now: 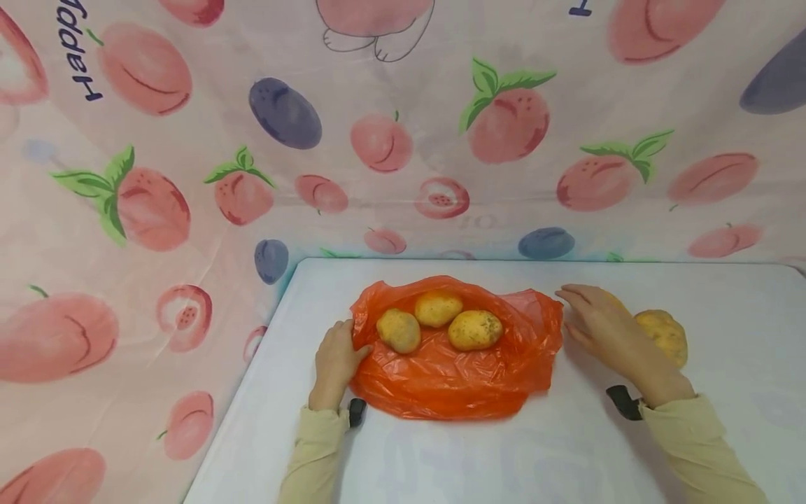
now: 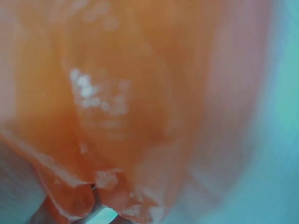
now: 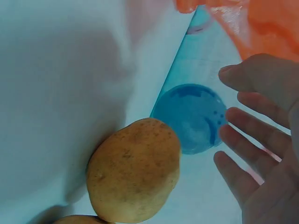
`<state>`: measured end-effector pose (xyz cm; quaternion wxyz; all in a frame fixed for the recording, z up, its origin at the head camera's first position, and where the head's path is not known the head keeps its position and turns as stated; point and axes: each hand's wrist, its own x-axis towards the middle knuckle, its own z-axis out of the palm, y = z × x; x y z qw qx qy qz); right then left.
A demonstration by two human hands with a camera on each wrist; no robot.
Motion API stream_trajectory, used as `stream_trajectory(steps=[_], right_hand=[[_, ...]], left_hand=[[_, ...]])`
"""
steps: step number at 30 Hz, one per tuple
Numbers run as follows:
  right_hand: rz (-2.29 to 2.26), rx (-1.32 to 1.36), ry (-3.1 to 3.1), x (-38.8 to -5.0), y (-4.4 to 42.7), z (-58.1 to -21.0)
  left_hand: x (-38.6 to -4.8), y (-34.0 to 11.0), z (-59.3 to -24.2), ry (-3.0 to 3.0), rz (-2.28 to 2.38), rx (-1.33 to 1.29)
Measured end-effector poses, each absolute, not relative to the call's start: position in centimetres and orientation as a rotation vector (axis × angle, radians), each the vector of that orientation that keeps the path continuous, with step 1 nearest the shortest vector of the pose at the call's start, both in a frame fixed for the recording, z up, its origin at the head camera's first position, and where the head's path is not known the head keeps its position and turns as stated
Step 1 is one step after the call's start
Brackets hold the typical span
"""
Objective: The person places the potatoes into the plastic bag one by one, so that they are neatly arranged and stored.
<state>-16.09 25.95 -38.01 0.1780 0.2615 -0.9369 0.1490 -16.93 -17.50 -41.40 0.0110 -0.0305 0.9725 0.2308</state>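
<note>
An orange-red plastic bag (image 1: pixel 441 385) lies spread on the white table, with three potatoes (image 1: pixel 475 330) in its upper middle. At its left edge, my left hand (image 1: pixel 336 360) holds the plastic, thumb over the rim. Crumpled bag film (image 2: pixel 126 93) fills most of the left wrist view and hides most of that hand's fingers. My right hand (image 1: pixel 604 332) is just off the bag's right edge, fingers extended and apart, holding nothing in the right wrist view. Beside it sits another potato (image 3: pixel 133 170); one more potato (image 3: pixel 79 219) is mostly cut off by the frame.
The white table (image 1: pixel 441 462) ends at a back edge against a fruit-printed cloth (image 1: pixel 415 91), which also hangs along the left side. Dark wrist-worn pieces (image 1: pixel 623 402) show near both sleeves.
</note>
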Motion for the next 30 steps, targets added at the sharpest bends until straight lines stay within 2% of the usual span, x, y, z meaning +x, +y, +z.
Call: stream_trajectory(steps=[30], right_hand=[[0.472,0.544,-2.914,-16.8,27.0,-38.5]], left_hand=[[-17.2,-17.7,-41.7,3.036,0.764,-0.099]])
